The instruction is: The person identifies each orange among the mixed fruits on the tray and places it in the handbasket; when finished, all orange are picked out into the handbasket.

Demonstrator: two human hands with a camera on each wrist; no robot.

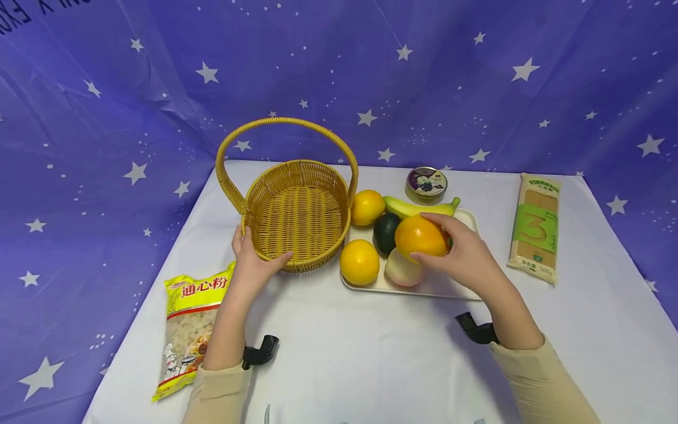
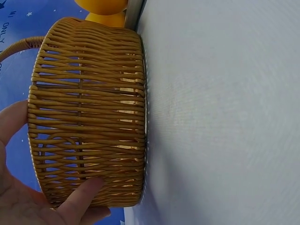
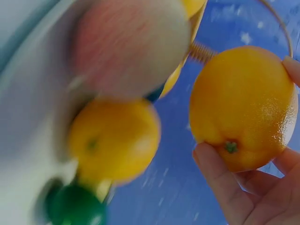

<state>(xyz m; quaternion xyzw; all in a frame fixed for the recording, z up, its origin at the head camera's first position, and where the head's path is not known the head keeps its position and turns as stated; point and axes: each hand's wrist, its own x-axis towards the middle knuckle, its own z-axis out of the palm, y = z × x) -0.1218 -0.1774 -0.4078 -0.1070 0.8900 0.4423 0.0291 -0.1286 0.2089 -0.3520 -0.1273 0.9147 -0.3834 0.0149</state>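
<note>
My left hand (image 1: 254, 265) holds the round wicker basket (image 1: 302, 219) at its near left side, thumb along the rim; in the left wrist view, fingertips lie against the woven wall (image 2: 93, 112). The basket stands upright, its tall handle arching over the back left. Above the tray, my right hand (image 1: 461, 253) grips an orange (image 1: 421, 235) between thumb and fingers; the right wrist view shows the stem end of this orange (image 3: 243, 108). Under it on the tray lie a pale pink peach (image 1: 405, 268) and a dark green avocado (image 1: 386, 233).
The cream tray (image 1: 381, 289) also bears a banana (image 1: 418, 208) and more oranges (image 1: 359, 262). Behind it stands a round tin (image 1: 426, 185). A noodle packet (image 1: 536, 228) lies at right, a macaroni bag (image 1: 193, 330) at left beside my forearm.
</note>
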